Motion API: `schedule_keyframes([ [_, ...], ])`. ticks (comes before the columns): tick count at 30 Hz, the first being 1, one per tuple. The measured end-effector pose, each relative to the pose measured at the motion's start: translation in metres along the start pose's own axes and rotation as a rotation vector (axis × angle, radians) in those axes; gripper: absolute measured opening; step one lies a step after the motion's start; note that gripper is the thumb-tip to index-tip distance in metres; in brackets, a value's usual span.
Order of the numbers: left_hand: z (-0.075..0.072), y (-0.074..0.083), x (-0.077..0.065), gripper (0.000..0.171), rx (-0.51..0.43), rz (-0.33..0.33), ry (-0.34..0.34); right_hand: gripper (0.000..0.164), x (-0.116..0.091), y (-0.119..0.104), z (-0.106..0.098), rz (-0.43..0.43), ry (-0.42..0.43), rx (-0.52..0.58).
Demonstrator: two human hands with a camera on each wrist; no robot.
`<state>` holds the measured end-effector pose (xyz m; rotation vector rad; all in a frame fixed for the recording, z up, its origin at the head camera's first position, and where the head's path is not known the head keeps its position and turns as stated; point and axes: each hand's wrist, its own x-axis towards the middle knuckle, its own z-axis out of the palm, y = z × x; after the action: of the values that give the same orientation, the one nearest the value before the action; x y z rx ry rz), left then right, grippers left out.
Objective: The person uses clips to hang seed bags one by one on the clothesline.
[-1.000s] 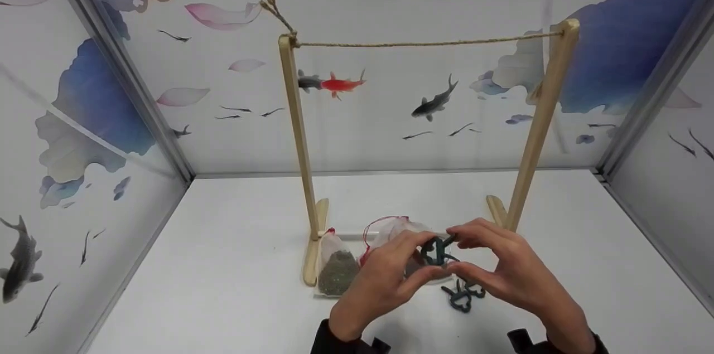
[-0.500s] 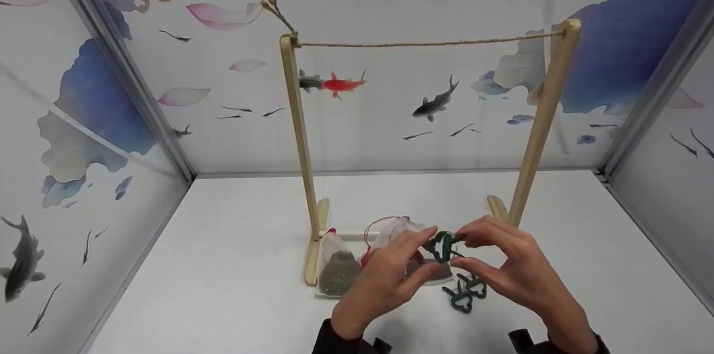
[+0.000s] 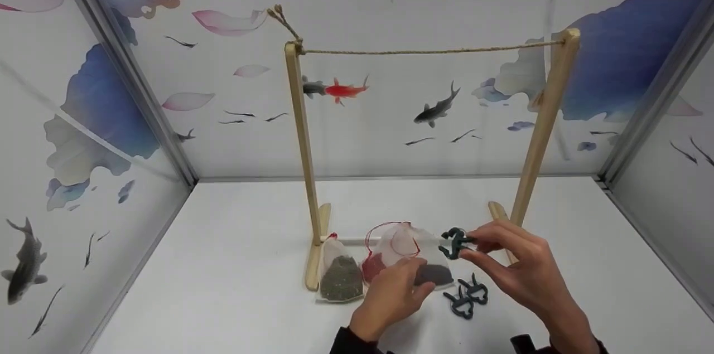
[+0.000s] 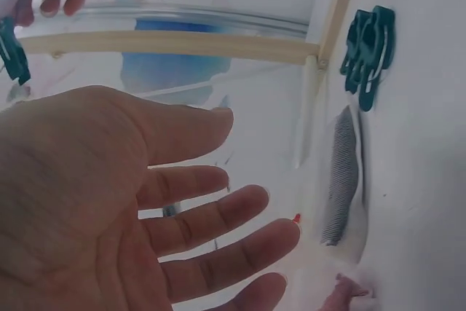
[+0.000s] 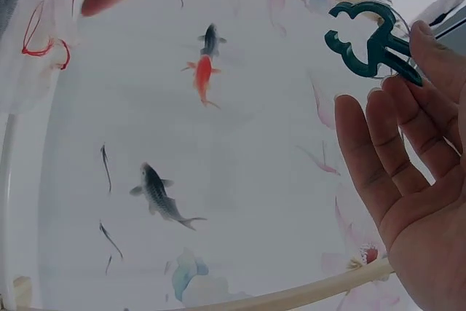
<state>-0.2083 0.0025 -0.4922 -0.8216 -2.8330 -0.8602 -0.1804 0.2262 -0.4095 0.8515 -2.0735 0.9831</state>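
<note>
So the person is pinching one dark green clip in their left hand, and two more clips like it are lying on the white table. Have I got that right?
Not quite: it is the right hand that pinches the dark green clip, as the right wrist view shows. The two more clips are indeed lying on the white table.

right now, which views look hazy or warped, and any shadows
Head view: fairly even light, a soft shadow on the white table near the left hand; left wrist view: hazy, fine detail soft; right wrist view: hazy too, a wooden post looking bowed, though the green clip reads clearly.
</note>
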Motion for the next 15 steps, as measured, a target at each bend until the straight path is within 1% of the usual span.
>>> schedule_keyframes([
  [2, 0.004, 0.0, 0.0, 0.038, 0.014, -0.005, -0.02, 0.048, 0.0, 0.0, 0.0, -0.012, 0.012, 0.002],
  [4, 0.007, 0.0, 0.001, 0.035, 0.02, -0.005, -0.026, 0.047, 0.0, 0.0, -0.001, -0.023, 0.021, 0.002],
  [7, 0.006, -0.001, 0.003, 0.031, 0.045, 0.013, -0.009, 0.046, 0.001, 0.0, -0.003, -0.036, 0.029, 0.003],
  [9, 0.005, -0.002, 0.007, 0.027, 0.082, 0.035, 0.02, 0.046, 0.003, 0.0, -0.004, -0.048, 0.037, 0.007],
  [11, 0.001, -0.003, 0.014, 0.024, 0.12, 0.059, 0.061, 0.046, 0.003, 0.001, -0.005, -0.061, 0.041, 0.009],
  [15, -0.007, -0.006, 0.036, 0.019, 0.209, 0.077, 0.157, 0.046, 0.003, 0.002, -0.007, -0.066, 0.044, 0.013],
])
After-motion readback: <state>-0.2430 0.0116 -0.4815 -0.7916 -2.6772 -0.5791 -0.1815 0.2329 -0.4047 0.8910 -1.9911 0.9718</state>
